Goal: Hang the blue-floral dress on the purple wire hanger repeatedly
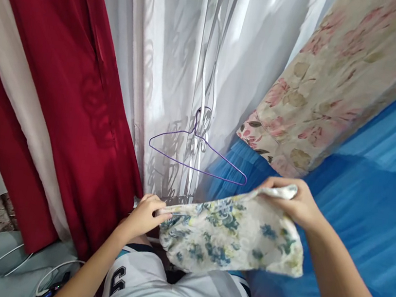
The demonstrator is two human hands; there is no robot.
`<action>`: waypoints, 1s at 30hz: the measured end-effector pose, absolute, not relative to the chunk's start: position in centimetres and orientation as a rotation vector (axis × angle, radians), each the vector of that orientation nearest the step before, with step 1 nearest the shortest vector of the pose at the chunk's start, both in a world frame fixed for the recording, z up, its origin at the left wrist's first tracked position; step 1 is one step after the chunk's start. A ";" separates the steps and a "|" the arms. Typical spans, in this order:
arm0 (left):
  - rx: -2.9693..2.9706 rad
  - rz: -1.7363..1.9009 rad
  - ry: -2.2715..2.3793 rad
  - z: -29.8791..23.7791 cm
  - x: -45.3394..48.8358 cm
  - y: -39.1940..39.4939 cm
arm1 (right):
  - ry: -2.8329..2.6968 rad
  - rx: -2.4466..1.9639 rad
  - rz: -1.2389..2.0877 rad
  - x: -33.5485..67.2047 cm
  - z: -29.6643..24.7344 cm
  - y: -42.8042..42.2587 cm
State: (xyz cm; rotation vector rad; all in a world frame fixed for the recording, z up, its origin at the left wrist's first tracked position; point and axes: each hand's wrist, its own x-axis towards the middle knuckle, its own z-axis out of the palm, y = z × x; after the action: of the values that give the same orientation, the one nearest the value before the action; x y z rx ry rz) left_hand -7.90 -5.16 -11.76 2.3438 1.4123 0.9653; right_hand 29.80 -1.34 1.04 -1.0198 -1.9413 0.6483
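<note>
A: What's at 9 o'clock?
B: Red curtain [73, 91]. Nxt to it, left hand [144, 217] pinched shut on a corner of the floral cloth [233, 237].
A: Cloth itself?
B: Mid-frame over the lap, held btwn both hands. Looks light, soft, floppy; prob. best held by top corners. White w/ blue-green flowers. Purple wire hanger [197, 156] at its 12, apart. Right hand [296, 204] at 2 o'clock grips the other corner.

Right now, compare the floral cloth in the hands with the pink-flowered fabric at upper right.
The held cloth has blue and green flowers; the pink-flowered fabric has pink ones. The held cloth is stretched between the left hand and right hand; the pink-flowered fabric is untouched. Both are pale floral prints.
</note>
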 end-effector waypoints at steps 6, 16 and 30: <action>2.216 0.957 1.358 -10.9 -8.7 -6.4 | -1.762 -0.876 0.711 25.4 3.3 7.7; 2.253 0.853 1.544 -13.2 -15.7 -1.1 | -1.616 -0.819 1.293 20.9 2.8 7.6; 2.239 0.861 1.898 -3.4 -17.5 14.1 | -1.629 -0.793 1.314 20.7 4.0 6.8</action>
State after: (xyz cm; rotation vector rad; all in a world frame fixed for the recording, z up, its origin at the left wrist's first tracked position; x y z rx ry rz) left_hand -17.54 14.14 -3.42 2.2392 1.8975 0.8606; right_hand 20.66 6.81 4.01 -0.7931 -1.6290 1.3143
